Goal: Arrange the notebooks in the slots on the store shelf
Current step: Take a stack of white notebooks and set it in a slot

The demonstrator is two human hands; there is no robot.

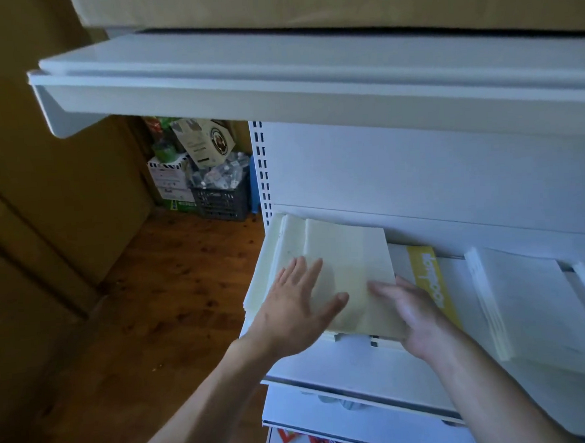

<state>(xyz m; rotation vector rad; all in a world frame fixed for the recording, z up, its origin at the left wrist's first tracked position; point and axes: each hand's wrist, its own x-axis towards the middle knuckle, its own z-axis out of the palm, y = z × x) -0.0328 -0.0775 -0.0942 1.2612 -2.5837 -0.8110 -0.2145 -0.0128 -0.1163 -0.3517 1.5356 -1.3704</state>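
In the head view, the pale cream notebooks [341, 252] lie as a loose, fanned stack in the leftmost slot of the slanted white shelf [344, 365], their left edges stepped and overhanging the shelf end. The left hand [299, 306] lies flat on the top cover with its fingers [316, 271] straight and slightly spread, pressing down. The right hand [420, 316] is at the stack's lower right corner, its blurred fingers reaching over the cover. The thumb is hidden, so I cannot tell whether it pinches the edge or only pushes it. The step in hand looks like squaring the stack into its slot. To do it well, I would keep the flat palm light enough for the covers to slide, push from the right until the fanned edges line up, then seat the bottom edge against the front lip so nothing hangs off the left end. Just beside the stack, in the next slot, lies a white notebook with a yellow band [424, 275]. Its lettering runs sideways and seems to read "bamboo", though I am not sure. More white stacks [487, 298] fill slots further right. Print on the cartons [207, 144] behind, above a dark crate [221, 200], is too small to read.
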